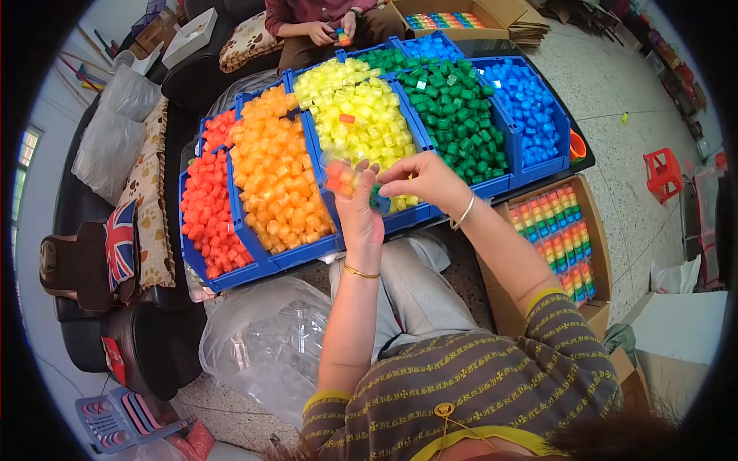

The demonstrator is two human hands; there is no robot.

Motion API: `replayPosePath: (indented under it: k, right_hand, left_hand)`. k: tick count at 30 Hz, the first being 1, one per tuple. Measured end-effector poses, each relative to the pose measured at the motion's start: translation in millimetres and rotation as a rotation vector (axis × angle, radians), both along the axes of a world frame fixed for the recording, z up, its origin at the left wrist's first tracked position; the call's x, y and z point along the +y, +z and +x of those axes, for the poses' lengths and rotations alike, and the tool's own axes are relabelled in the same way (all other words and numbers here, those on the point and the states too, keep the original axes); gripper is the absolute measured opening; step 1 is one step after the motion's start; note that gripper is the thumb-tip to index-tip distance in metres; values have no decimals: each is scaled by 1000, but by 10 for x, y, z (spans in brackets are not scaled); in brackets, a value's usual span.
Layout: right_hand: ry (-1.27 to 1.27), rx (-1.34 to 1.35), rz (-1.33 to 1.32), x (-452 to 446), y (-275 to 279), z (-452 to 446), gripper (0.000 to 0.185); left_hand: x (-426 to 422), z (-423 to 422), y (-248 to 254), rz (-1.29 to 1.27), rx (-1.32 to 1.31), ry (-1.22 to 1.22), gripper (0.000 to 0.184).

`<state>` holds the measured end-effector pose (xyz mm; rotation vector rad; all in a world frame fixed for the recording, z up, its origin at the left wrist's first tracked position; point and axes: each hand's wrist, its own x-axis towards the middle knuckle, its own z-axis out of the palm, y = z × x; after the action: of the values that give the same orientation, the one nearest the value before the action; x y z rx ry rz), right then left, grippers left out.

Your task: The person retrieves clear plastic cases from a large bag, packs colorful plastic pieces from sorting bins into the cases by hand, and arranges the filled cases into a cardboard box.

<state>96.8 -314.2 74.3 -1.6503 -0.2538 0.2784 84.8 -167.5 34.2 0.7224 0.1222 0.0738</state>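
Note:
My left hand (360, 219) is closed around a clear pack (338, 178) of coloured cubes, held over the front of the yellow bin. Its red and orange end sticks out on the left of my fingers, and a blue-green end shows on the right. My right hand (427, 181) is at that right end with thumb and fingers pinched; what lies between them is hidden. Beneath and around my hands are blue bins of yellow cubes (361, 127), orange cubes (273, 177), red cubes (207, 215), green cubes (461, 115) and blue cubes (530, 107).
An open carton (603, 230) of filled rainbow packs stands right of my legs, and another carton (453, 32) is at the back. Across the bins sits another person (319, 31) holding a small coloured pack. A clear plastic bag (265, 338) lies left of my legs.

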Motion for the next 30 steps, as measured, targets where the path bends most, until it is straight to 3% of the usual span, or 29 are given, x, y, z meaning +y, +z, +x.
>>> replayPosePath:
  k: [1, 4, 8, 10, 11, 14, 17, 19, 20, 24, 27, 30]
  right_hand:
    - [22, 104, 109, -21, 18, 13, 21]
    - [27, 124, 99, -54, -2, 36, 18]
    - [-32, 30, 170, 75, -64, 11, 13]
    - [-333, -480, -297, 202, 89, -93, 9]
    - [-407, -636, -272, 238, 122, -44, 6]
    - [-653, -876, -433, 86, 53, 509, 4]
    - [-870, -959, -584, -129, -79, 1130, 7]
    - [-769, -1084, -986, -292, -210, 1357, 10]
    - [-789, -1075, -1003, -373, -255, 1330, 10]
    - [-776, -998, -619, -756, -204, 1024, 14]
    - [-1128, -887, -754, -1542, -256, 942, 15]
    - [-1182, -460, -888, -2249, -599, 1087, 27]
  left_hand:
    - [0, -35, 26, 25, -16, 2, 66]
    - [9, -56, 54, 65, -43, 8, 64]
    - [-2, 6, 44, 117, -45, 28, 62]
    - [-1, 80, 5, 104, -58, 25, 61]
    - [4, 118, -13, 91, -68, 27, 60]
    - [47, 113, 74, -56, 70, -21, 51]
    - [97, 101, 14, -258, 23, -132, 41]
    - [75, 42, 50, -414, 3, -191, 40]
    - [71, 40, 36, -417, 7, -216, 40]
    - [87, 68, -52, -414, 11, -228, 40]
    - [76, 10, -15, -364, 25, -229, 42]
    - [-22, -44, -5, -325, 35, -254, 45]
